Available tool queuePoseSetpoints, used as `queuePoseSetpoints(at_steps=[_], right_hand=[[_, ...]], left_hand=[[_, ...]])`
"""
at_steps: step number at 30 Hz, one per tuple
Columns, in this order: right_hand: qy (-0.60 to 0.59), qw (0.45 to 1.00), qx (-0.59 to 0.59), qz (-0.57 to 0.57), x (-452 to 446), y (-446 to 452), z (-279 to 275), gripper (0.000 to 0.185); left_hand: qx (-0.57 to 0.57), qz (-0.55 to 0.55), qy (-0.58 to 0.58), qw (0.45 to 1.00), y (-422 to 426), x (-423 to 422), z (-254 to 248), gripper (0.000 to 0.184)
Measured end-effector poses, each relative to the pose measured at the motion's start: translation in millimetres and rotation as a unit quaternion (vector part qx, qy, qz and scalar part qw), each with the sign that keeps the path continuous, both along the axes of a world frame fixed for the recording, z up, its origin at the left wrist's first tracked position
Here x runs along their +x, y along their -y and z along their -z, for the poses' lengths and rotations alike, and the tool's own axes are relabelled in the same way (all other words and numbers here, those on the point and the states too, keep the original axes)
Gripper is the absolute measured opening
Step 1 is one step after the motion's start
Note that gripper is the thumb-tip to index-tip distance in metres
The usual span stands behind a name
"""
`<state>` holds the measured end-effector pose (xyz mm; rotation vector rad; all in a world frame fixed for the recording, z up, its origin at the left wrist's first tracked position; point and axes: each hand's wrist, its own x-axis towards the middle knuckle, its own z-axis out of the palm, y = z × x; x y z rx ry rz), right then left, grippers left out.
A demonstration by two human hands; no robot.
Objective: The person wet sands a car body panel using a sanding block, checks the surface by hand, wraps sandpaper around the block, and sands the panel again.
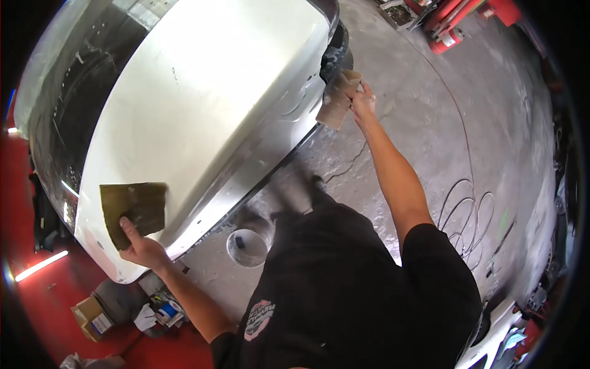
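Note:
At the lower left, my left hand (pixel 145 249) grips a dark olive-brown sheet of sandpaper (pixel 138 206), thumb on top. The sheet is held over the near end of a large white car body panel (pixel 203 92); whether it touches the surface I cannot tell. At the upper right, my right hand (pixel 364 103) is closed on a tan, curled sheet of sandpaper (pixel 335 107). That sheet hangs beside the panel's far lower edge, next to a dark rounded part (pixel 337 55). Some fingers of both hands are hidden behind the sheets.
A pale bucket (pixel 247 247) stands on the grey concrete floor (pixel 405 80), near my legs. A thin hose (pixel 470 209) lies coiled at right. Cardboard boxes (pixel 92 317) sit at lower left, a red fire extinguisher (pixel 447 41) at upper right. Dark car glass (pixel 80 80) borders the panel.

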<state>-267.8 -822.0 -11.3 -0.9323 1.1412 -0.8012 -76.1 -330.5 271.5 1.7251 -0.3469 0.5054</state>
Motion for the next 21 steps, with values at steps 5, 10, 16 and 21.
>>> queuePoseSetpoints(at_steps=[5, 10, 16, 21], right_hand=[[-0.001, 0.999, -0.042, -0.027, 8.4, -2.4, 13.1, 0.066], [-0.039, 0.997, -0.058, -0.031, 7.1, 5.9, 26.8, 0.055], [0.011, 0.994, -0.069, -0.089, -0.5, 7.3, 20.8, 0.045], [0.010, 0.996, -0.040, -0.083, 1.1, 3.7, 13.0, 0.046]], left_hand=[[-0.089, -0.054, -0.080, 0.991, -30.6, 34.2, 34.3, 0.030], [-0.074, -0.031, -0.058, 0.995, -23.2, 30.7, 32.7, 0.033], [-0.075, -0.005, -0.055, 0.996, -19.7, 27.5, 30.1, 0.029], [-0.076, 0.010, -0.032, 0.997, -12.2, 24.8, 26.5, 0.026]])
